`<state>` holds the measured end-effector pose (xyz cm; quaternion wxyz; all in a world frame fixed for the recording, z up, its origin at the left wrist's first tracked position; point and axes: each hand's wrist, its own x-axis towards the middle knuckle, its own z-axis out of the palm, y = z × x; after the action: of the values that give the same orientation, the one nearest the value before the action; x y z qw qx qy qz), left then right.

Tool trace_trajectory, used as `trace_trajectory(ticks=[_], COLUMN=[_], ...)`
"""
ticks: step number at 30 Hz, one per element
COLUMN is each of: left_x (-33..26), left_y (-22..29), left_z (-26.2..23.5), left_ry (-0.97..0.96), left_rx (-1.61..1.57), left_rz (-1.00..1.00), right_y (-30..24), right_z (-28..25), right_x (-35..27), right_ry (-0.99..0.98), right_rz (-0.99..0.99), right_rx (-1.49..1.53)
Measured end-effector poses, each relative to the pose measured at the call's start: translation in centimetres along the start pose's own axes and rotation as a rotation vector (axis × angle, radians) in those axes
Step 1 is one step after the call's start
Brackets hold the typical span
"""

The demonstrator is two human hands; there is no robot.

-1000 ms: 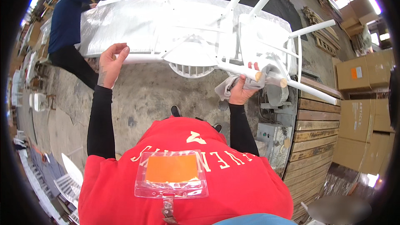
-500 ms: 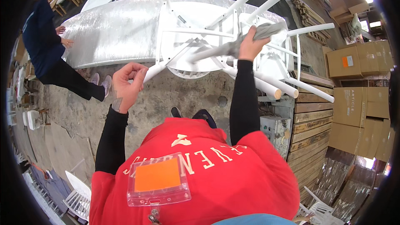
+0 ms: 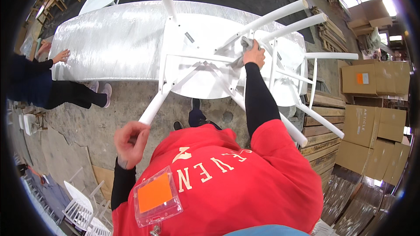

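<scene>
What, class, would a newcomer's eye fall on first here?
Probably the bright red shirt, filling the lower middle, with an orange card against it. Above it, upturned white chairs rest on a long plastic-wrapped surface, where the right hand holds a grey cloth among their legs.

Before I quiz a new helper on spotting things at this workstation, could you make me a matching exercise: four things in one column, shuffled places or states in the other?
Things
1. Grey cloth
2. Left hand
3. Orange card
4. Cardboard boxes

Places or states
A. Stacked toward the picture's right edge
B. By the near end of a white chair leg
C. In a clear holder on the red shirt
D. Bunched in the right hand

Pairs: 1-D, 2-B, 3-C, 4-A
</scene>
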<state>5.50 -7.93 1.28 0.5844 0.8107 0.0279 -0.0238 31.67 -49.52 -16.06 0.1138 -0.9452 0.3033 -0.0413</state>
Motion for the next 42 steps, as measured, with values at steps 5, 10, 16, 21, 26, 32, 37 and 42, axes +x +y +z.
trace_trajectory(ticks=[5,10,16,21,26,32,37,42], left_x=[-0.8,-1.1,-0.6,-0.4,-0.3,-0.7,-0.3,-0.2], left_y=[0.4,0.2,0.4,2.2,1.2,1.1,1.5,1.7], left_z=[0.5,0.3,0.2,0.9,1.1,1.4,0.4,0.6], left_ry=[0.080,0.064,0.086,0.129,0.161,0.155,0.070,0.112], left_rx=[-0.125,-0.144,-0.148,-0.079,-0.104,-0.138,-0.078,-0.084], left_rz=[-0.107,-0.113,-0.125,-0.239,-0.091,-0.058,-0.119,-0.135], right_y=[-1.1,3.7,2.1,3.2,12.8,13.1,3.2,9.8], right_z=[1.3,4.1,4.4,4.1,2.6,4.0,5.0,1.9], right_x=[9.6,12.8,12.4,7.0,-3.5,-1.5,9.8,1.7], right_ry=[-0.170,-0.430,-0.320,-0.130,-0.669,-0.579,-0.136,-0.376], right_rz=[-0.082,-0.005,0.141,-0.057,-0.065,-0.353,-0.164,-0.376], right_rx=[0.234,0.798,0.838,0.495,0.114,0.161,0.443,0.206])
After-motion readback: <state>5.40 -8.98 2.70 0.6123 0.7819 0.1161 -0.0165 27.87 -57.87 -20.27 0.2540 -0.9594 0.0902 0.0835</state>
